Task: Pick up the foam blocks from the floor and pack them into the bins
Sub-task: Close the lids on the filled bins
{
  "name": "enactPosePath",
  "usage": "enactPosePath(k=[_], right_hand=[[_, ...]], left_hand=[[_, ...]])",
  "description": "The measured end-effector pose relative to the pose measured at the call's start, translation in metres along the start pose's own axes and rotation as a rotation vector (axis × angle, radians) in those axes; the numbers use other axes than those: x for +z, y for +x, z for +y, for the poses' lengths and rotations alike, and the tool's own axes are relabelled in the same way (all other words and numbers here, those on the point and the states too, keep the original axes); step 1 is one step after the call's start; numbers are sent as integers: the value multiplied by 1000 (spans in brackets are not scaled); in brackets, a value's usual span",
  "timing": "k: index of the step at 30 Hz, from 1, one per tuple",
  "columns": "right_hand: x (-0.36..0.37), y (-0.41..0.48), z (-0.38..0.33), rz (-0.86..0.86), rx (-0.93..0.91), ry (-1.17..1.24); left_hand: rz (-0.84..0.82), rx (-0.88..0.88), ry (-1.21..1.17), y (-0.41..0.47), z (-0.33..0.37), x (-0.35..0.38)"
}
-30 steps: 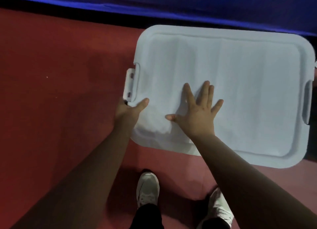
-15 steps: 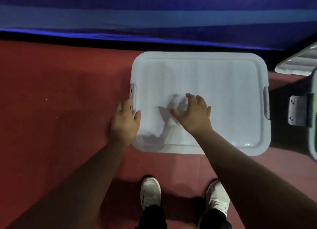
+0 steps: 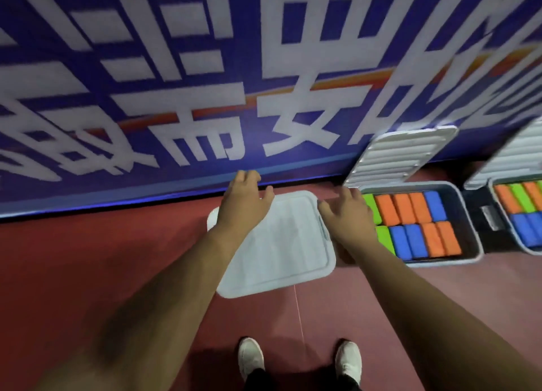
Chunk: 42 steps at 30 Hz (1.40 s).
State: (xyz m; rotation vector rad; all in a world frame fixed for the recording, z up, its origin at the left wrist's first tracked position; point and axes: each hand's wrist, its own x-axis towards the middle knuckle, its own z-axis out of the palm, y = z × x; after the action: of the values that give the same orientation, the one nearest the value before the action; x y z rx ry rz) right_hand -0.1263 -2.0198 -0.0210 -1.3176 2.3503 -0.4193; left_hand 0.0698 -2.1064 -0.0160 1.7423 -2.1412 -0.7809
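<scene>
- Left hand [image 3: 245, 198] hovered over the closed bin [image 3: 278, 253]; fingers loosely spread, nothing held.
- Right hand [image 3: 349, 214] was over that bin's right edge, beside the open bin [image 3: 440, 262]; fingers relaxed, also empty.
- Foam blocks [image 3: 410, 214] (orange, blue, green) lay packed in rows inside the open bin.
- Its lid [image 3: 401, 156] leaned on the banner [image 3: 176, 68].
- Second open bin [image 3: 498, 198] at far right also held blocks.
- All bins sat on the red floor [image 3: 88, 258].

Pale plastic lid [image 3: 278, 244] ribbed and matt; foam blocks [image 3: 416, 229] soft-looking (dull-surfaced); red floor [image 3: 88, 258] matt.
</scene>
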Motion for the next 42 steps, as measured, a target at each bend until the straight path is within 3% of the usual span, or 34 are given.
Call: enactPosePath(k=[8, 16, 21, 30, 42], right_hand=[[-192, -38, 62, 167, -12, 95], [-329, -22, 204, 167, -49, 56], [-378, 12, 259, 132, -94, 40], [-361, 146, 312, 17, -125, 31], [-242, 384, 408, -141, -55, -18]], left_hand=[[37, 136, 0, -44, 193, -52], [100, 182, 54, -53, 360, -2], [140, 163, 10, -50, 426, 37], [84, 107, -26, 51, 454, 147], [-77, 70, 115, 279, 416, 384]])
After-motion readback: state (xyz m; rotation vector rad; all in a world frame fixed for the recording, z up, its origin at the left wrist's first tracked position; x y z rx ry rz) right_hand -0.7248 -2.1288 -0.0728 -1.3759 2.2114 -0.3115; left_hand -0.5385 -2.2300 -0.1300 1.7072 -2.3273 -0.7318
